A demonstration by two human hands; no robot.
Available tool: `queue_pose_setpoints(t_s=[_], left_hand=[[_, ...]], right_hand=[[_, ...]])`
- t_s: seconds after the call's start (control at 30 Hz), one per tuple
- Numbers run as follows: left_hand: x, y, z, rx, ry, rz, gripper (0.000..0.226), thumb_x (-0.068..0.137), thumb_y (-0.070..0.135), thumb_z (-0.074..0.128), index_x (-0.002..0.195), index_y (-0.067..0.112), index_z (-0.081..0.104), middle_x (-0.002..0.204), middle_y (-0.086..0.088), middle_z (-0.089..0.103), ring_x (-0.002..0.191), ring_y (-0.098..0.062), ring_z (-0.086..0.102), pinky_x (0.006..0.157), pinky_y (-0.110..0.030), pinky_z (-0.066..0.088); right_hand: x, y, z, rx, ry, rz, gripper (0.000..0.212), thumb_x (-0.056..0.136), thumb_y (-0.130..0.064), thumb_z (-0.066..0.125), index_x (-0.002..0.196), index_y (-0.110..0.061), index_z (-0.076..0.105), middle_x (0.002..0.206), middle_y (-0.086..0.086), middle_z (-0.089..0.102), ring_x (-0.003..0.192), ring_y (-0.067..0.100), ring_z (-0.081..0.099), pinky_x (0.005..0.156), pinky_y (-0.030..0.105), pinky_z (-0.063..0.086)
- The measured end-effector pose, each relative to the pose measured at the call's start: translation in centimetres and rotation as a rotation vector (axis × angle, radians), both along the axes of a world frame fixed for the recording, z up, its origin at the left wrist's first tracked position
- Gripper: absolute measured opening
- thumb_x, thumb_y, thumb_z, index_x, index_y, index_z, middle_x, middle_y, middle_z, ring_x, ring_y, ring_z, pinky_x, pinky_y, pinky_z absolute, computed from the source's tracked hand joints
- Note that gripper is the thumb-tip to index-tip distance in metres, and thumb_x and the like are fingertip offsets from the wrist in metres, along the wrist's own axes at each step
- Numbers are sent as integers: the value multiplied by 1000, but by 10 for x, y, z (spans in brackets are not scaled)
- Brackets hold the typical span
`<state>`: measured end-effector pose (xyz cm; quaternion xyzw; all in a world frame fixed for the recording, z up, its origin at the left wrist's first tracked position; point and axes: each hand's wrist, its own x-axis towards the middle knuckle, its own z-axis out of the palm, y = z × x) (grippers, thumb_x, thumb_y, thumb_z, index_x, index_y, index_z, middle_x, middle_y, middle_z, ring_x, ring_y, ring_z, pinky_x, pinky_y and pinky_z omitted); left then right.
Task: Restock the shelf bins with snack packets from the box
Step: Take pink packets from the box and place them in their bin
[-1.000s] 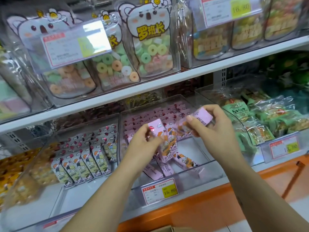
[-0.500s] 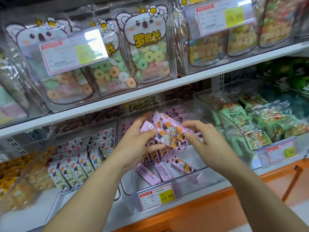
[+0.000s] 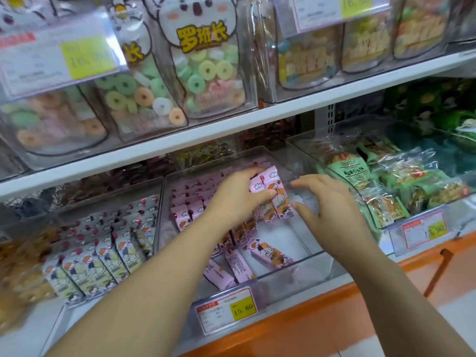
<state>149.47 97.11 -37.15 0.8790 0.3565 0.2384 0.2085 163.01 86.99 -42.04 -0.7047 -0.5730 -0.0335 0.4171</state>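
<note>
I'm looking at the clear middle bin [image 3: 296,273] on the lower shelf. A tidy row of pink snack packets [image 3: 190,199] stands along its back left, a few loose ones [image 3: 270,253] lie flat towards the front, and the right side shows bare floor. A yellow price tag [image 3: 226,310] hangs on its front wall.

The bin to the left [image 3: 31,328] holds rows of grey-white packets [image 3: 103,253] with the same cartoon print. The bin to the right [image 3: 304,150] is heaped with green-wrapped snacks [image 3: 355,171]. Above the white shelf board [image 3: 231,130], clear bins hold bags of ring sweets [image 3: 206,70].

My left hand [image 3: 237,199] is inside the middle bin, fingers and thumb curled round a small bundle of pink packets [image 3: 275,191] held upright above the others. My right hand [image 3: 332,204] sits just beside that bundle, fingers spread and relaxed, gripping nothing. I cannot tell whether its thumb touches the packets.
</note>
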Motion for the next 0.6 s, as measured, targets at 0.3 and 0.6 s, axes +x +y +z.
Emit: queue_pose_setpoints(t_s=[0.3, 0.6], left_hand=[[36, 30, -27, 108, 362, 34, 52, 86, 28, 69, 132, 11, 51, 133, -10, 51, 117, -24, 51, 87, -26, 39], [36, 41, -40, 511, 477, 174, 51, 87, 48, 60, 132, 28, 48, 132, 0, 49, 120, -25, 47, 97, -36, 36]], right_hand=[[2, 8, -13, 0, 64, 30, 25, 89, -14, 62, 114, -16, 64, 130, -3, 46, 117, 17, 46, 88, 21, 32], [2, 11, -15, 36, 96, 44, 23, 86, -11, 66, 108, -17, 66, 125, -1, 48, 111, 20, 49, 84, 26, 37]])
